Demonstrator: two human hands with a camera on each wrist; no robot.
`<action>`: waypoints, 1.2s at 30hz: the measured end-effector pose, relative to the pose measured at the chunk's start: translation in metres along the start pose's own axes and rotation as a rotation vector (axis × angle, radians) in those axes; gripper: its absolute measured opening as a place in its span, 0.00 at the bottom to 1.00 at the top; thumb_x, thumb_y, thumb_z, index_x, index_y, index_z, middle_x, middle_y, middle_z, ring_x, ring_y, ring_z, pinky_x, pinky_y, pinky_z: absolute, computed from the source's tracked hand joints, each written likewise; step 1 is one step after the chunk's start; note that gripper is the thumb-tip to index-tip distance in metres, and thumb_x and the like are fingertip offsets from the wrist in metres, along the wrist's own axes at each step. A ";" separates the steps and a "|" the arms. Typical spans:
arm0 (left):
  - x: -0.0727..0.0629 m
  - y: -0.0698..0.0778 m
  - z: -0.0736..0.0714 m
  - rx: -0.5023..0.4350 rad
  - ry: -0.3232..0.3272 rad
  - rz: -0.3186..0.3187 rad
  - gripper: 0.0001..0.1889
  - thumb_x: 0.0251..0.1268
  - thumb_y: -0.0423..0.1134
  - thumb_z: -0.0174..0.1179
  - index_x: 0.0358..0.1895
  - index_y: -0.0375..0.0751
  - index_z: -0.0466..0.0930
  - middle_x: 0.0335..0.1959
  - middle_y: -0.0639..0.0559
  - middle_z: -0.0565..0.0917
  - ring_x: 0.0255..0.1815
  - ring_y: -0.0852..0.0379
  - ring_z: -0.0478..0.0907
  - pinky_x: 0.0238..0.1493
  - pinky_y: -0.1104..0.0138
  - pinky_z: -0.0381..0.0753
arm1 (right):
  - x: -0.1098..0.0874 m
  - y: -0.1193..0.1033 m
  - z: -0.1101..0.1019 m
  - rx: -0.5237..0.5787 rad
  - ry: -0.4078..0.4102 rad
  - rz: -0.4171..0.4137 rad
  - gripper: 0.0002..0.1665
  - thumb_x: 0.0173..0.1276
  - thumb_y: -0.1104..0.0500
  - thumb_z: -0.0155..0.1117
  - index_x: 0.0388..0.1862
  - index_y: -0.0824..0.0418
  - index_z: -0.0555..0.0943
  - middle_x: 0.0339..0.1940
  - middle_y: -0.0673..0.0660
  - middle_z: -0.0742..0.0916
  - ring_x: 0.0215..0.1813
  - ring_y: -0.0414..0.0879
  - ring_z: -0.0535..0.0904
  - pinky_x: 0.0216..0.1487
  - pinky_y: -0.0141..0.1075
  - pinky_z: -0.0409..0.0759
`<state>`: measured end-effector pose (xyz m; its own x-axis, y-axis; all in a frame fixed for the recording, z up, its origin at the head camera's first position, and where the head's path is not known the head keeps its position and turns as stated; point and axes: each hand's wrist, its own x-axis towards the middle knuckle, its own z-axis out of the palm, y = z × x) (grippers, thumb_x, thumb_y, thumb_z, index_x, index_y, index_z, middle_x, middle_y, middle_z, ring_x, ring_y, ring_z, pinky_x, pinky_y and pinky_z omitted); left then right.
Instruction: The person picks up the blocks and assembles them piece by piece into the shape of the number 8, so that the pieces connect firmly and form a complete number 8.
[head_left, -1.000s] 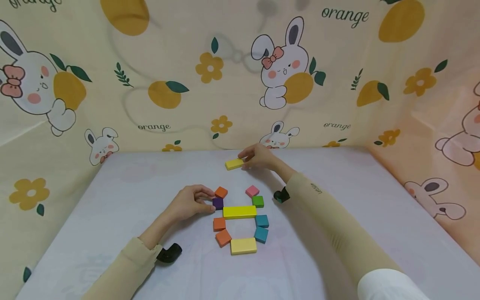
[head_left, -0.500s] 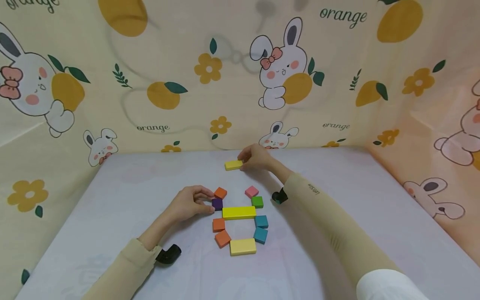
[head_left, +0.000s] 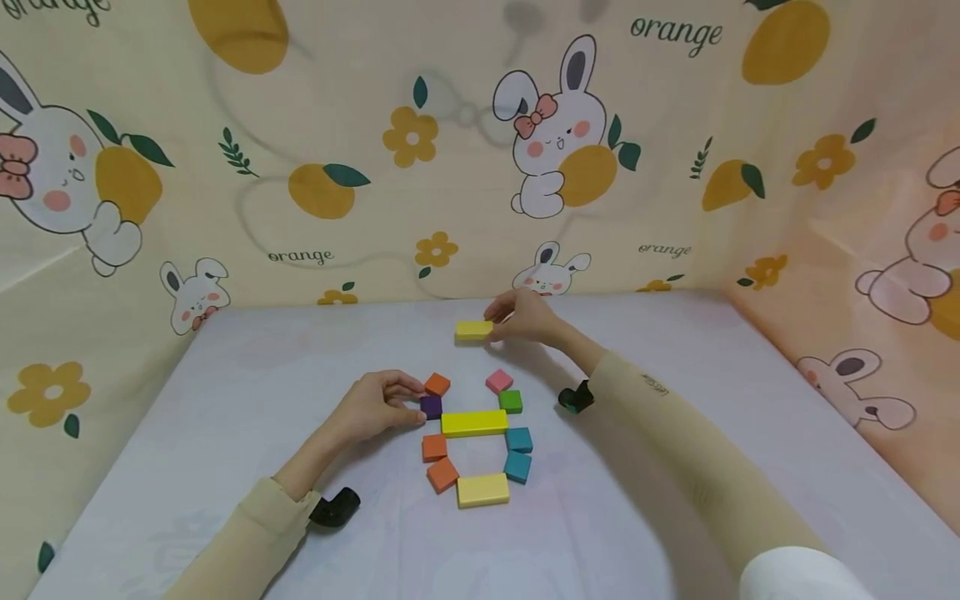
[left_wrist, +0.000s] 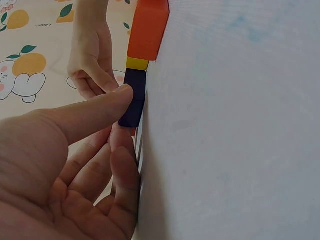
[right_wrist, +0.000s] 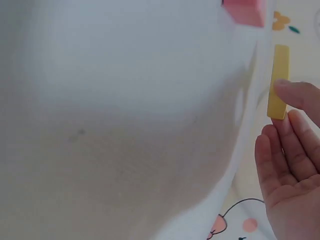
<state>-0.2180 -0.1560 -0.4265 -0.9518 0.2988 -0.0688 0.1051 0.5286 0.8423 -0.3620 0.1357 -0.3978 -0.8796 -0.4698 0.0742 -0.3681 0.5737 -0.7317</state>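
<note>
My left hand (head_left: pixel 377 406) pinches a purple block (head_left: pixel 431 407) between thumb and fingers. The left wrist view shows the thumb on the side of that purple block (left_wrist: pixel 133 100). An orange block (head_left: pixel 437 384) sits just beyond it, and a long bright-yellow block (head_left: pixel 474 423) lies to its right. Near the table's back edge my right hand (head_left: pixel 527 317) holds a pale yellow block (head_left: pixel 474 331) by its right end. In the right wrist view the thumb presses on this yellow block (right_wrist: pixel 278 82), with fingers at its end. Whether it touches the table I cannot tell.
Pink (head_left: pixel 499 382) and green (head_left: pixel 510 402) blocks stand right of centre. Below them come two teal blocks (head_left: pixel 518 453), two orange blocks (head_left: pixel 438 462) and a pale yellow block (head_left: pixel 483 490), forming a loop. A patterned cloth (head_left: pixel 450 192) rises behind the white table (head_left: pixel 262 367).
My right hand has shifted the pale yellow block slightly right and turned it more parallel to the back edge. My left hand stays at the purple block. The head view has drifted a little.
</note>
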 end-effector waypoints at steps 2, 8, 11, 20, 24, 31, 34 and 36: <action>0.000 0.001 -0.001 -0.001 0.002 -0.004 0.20 0.52 0.38 0.76 0.49 0.44 0.82 0.47 0.53 0.85 0.34 0.55 0.80 0.47 0.59 0.78 | -0.004 -0.003 -0.001 0.047 -0.006 0.008 0.19 0.51 0.61 0.81 0.42 0.62 0.86 0.39 0.54 0.88 0.43 0.48 0.82 0.45 0.38 0.80; 0.000 0.001 -0.001 0.007 0.004 -0.006 0.20 0.52 0.39 0.76 0.49 0.44 0.83 0.47 0.53 0.85 0.34 0.55 0.79 0.47 0.58 0.78 | -0.017 -0.012 0.001 0.117 -0.028 0.052 0.17 0.50 0.62 0.82 0.40 0.57 0.87 0.38 0.52 0.88 0.43 0.49 0.83 0.46 0.38 0.81; 0.000 0.001 -0.001 0.012 0.005 -0.007 0.20 0.52 0.39 0.76 0.49 0.45 0.83 0.47 0.53 0.84 0.35 0.55 0.79 0.48 0.58 0.78 | -0.021 -0.016 0.005 0.118 -0.032 0.066 0.17 0.49 0.62 0.83 0.38 0.57 0.87 0.37 0.52 0.88 0.42 0.49 0.83 0.45 0.37 0.81; 0.000 -0.001 -0.001 0.014 0.009 -0.009 0.20 0.52 0.39 0.76 0.49 0.45 0.83 0.46 0.53 0.84 0.35 0.54 0.79 0.47 0.59 0.78 | -0.026 -0.025 0.019 0.106 -0.063 0.092 0.15 0.50 0.65 0.81 0.38 0.59 0.87 0.35 0.53 0.88 0.40 0.51 0.82 0.44 0.36 0.81; 0.000 -0.002 0.000 0.011 0.013 -0.017 0.19 0.52 0.39 0.76 0.48 0.45 0.83 0.46 0.53 0.84 0.35 0.54 0.79 0.47 0.59 0.78 | -0.024 -0.026 0.021 0.081 -0.081 0.097 0.15 0.50 0.65 0.81 0.38 0.59 0.87 0.34 0.53 0.88 0.39 0.51 0.81 0.44 0.35 0.81; 0.000 -0.001 0.001 0.004 0.015 -0.016 0.19 0.52 0.39 0.77 0.48 0.45 0.83 0.46 0.54 0.84 0.36 0.54 0.79 0.47 0.59 0.78 | -0.022 -0.024 0.026 0.041 -0.140 0.114 0.16 0.50 0.62 0.82 0.38 0.58 0.86 0.35 0.53 0.87 0.39 0.50 0.80 0.45 0.35 0.79; 0.000 0.000 0.001 0.004 0.013 -0.014 0.19 0.52 0.39 0.77 0.48 0.45 0.83 0.46 0.54 0.84 0.36 0.54 0.79 0.48 0.59 0.78 | -0.022 -0.023 0.027 0.023 -0.153 0.123 0.16 0.50 0.60 0.82 0.38 0.57 0.86 0.35 0.53 0.87 0.39 0.50 0.79 0.45 0.35 0.79; 0.000 0.001 0.001 0.005 0.015 -0.017 0.19 0.52 0.39 0.77 0.48 0.46 0.83 0.46 0.54 0.84 0.37 0.54 0.79 0.48 0.58 0.79 | -0.022 -0.023 0.028 0.015 -0.153 0.130 0.16 0.51 0.59 0.82 0.38 0.56 0.86 0.35 0.52 0.87 0.40 0.50 0.80 0.45 0.35 0.79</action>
<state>-0.2175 -0.1542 -0.4264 -0.9578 0.2773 -0.0752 0.0899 0.5377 0.8383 -0.3260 0.1136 -0.4017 -0.8631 -0.4893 -0.1246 -0.2487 0.6267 -0.7386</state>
